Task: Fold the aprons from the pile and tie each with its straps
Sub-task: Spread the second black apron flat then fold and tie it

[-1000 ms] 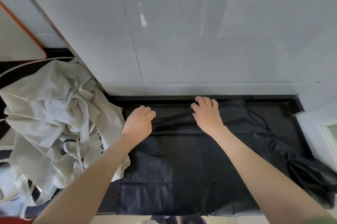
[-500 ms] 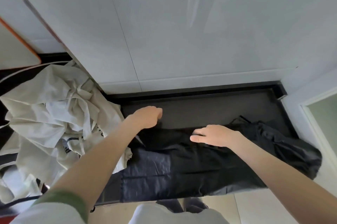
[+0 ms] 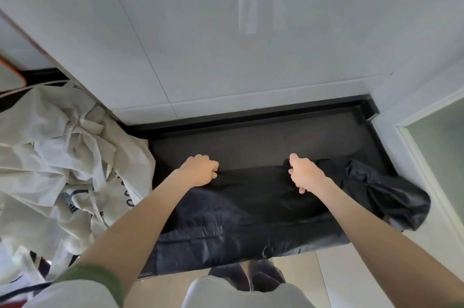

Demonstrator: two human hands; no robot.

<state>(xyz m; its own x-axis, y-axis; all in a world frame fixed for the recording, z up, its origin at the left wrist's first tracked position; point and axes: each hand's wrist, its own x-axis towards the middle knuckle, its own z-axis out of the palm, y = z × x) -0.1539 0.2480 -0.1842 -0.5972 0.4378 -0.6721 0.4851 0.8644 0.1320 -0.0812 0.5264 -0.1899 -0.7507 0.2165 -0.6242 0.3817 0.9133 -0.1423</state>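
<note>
Now, edges first. Dark bench (image 3: pixel 251 142) across mid-frame, bounded behind by a raised black lip under the white tiled wall (image 3: pixel 226 44). Closed at the right by a white frame, crowded at the left by the pile of pale aprons (image 3: pixel 62 157) spilling over the bench corner. Bare strip of bench between the lip and the black apron (image 3: pixel 251 209), the only open room, running left to right above the hands. Front edge of the bench overhung by the apron's lower hem at lower centre.

Against half a second ago: right hand (image 3: pixel 305 174) no longer lying flat with fingers pointing left; now thumb-up, fingers curled under the far fold. Left hand (image 3: pixel 198 171) little shifted, knuckles up as before. Against one second ago: apron no longer spread to the rear lip; far edge drawn toward the lower frame and doubled over.

Both hands at the apron's far fold, well apart, one left of centre, one right of centre. Left hand curled, fingertips pinching the fold edge. Right hand gripping a tuck of cloth at the fold. Apron lying as a long band across the bench, under and below both hands. Right end bunched loosely at the right of the frame, left end just beside the pale pile. Green cuff (image 3: pixel 93 277) on the left arm at lower left.
</note>
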